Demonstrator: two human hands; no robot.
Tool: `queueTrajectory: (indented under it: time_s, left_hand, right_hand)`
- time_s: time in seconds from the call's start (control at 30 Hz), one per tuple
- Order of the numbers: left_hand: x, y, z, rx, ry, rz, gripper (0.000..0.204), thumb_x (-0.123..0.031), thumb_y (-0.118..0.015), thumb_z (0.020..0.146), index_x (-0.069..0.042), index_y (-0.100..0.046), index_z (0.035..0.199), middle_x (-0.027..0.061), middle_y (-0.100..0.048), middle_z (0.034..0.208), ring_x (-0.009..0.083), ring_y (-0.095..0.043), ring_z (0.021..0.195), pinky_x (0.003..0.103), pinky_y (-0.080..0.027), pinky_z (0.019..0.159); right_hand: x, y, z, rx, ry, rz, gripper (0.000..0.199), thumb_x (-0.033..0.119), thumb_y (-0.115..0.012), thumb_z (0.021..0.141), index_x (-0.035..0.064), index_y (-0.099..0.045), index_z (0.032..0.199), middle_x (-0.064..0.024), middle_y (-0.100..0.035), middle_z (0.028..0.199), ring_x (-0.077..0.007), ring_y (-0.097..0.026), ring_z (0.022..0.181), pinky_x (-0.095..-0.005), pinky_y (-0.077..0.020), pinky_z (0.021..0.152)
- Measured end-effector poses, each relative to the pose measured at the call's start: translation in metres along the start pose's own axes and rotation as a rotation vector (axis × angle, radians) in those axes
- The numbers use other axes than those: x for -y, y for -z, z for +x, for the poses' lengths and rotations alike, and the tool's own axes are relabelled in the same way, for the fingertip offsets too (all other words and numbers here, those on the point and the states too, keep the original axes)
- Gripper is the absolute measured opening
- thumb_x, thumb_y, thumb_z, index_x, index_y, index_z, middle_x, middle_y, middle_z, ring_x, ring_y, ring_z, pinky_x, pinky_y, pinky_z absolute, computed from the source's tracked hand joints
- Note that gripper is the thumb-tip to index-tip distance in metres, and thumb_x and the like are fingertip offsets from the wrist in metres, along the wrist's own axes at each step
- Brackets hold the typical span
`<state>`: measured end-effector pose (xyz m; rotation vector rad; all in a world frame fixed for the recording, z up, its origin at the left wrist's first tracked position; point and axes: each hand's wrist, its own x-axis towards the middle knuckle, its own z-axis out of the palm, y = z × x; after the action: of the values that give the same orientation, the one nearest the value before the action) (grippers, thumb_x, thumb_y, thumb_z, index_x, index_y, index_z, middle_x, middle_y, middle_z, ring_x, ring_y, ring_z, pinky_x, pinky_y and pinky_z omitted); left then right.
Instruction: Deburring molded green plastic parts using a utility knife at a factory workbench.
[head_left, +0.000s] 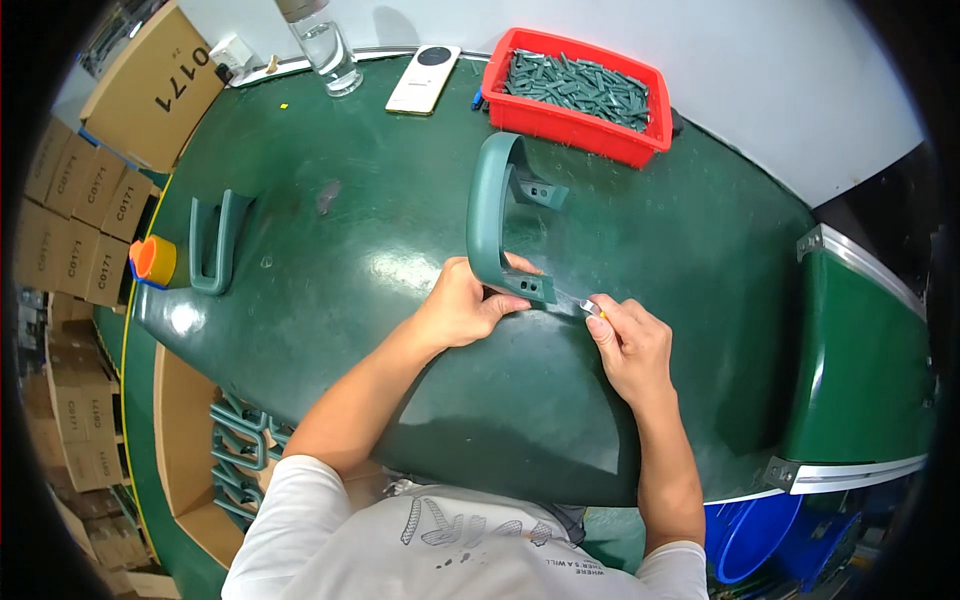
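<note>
We look down on a glossy dark green worktop (720, 250) against a pale wall, with stacked brown cardboard cartons (70, 230) at the far left. Along the back we see a clear bottle (328, 50), a pale phone with a round black camera patch (424, 80) and a red rectangular plastic bin (570, 135) full of small green pieces (580, 90). A second green U-shaped handle (210, 284) lies at the left, near an orange tape roll (157, 260). The green curved plastic handle (487, 210) stands over the middle of the worktop, its lower end clamped in the left hand (465, 305), some of whose fingers it hides from us. The right hand (637, 350), just beside it, is closed around a small silver-tipped tool (590, 308); we cannot tell whether its tip touches the handle.
</note>
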<state>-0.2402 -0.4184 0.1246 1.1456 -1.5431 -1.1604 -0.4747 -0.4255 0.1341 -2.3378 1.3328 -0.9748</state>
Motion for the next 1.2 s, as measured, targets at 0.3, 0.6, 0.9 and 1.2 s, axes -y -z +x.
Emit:
queueTrajectory:
  time_s: [0.3,0.6,0.9,1.2]
  left_hand:
    - [0.004,0.000,-0.003,0.045,0.022,-0.126,0.030,-0.002,-0.072,0.076,0.003,-0.060,0.104,0.0121,-0.066,0.102,0.0176,-0.062,0.094,0.030,-0.051,0.083]
    - [0.001,0.001,-0.001,0.061,0.069,-0.185,0.031,-0.005,-0.073,0.077,0.003,-0.060,0.104,0.0116,-0.066,0.101,0.0152,-0.062,0.089,0.027,-0.051,0.078]
    - [0.009,0.000,-0.001,0.062,-0.014,-0.159,0.031,-0.006,-0.073,0.077,0.003,-0.061,0.103,0.0108,-0.067,0.098,0.0151,-0.062,0.088,0.028,-0.051,0.077]
    - [0.002,0.006,0.001,0.079,0.069,-0.221,0.029,-0.004,-0.074,0.076,0.002,-0.062,0.102,0.0089,-0.066,0.097,0.0151,-0.062,0.088,0.029,-0.051,0.078]
  right_hand:
    - [-0.005,-0.002,-0.004,0.030,0.089,-0.091,0.022,0.032,-0.072,0.076,0.0100,-0.068,0.081,-0.0036,-0.050,0.056,-0.0210,-0.051,0.045,-0.0338,-0.0399,0.042]
    - [-0.004,-0.001,-0.002,0.047,0.100,-0.113,0.023,0.031,-0.073,0.075,0.0089,-0.068,0.079,-0.0032,-0.049,0.054,-0.0197,-0.051,0.043,-0.0328,-0.0392,0.040]
    - [-0.003,-0.001,-0.003,0.042,0.093,-0.143,0.022,0.030,-0.074,0.074,0.0090,-0.068,0.079,-0.0036,-0.050,0.053,-0.0199,-0.052,0.044,-0.0327,-0.0399,0.041]
    - [0.003,-0.009,-0.002,0.034,0.065,-0.182,0.022,0.030,-0.074,0.074,0.0093,-0.067,0.077,-0.0031,-0.049,0.053,-0.0208,-0.054,0.046,-0.0332,-0.0415,0.041]
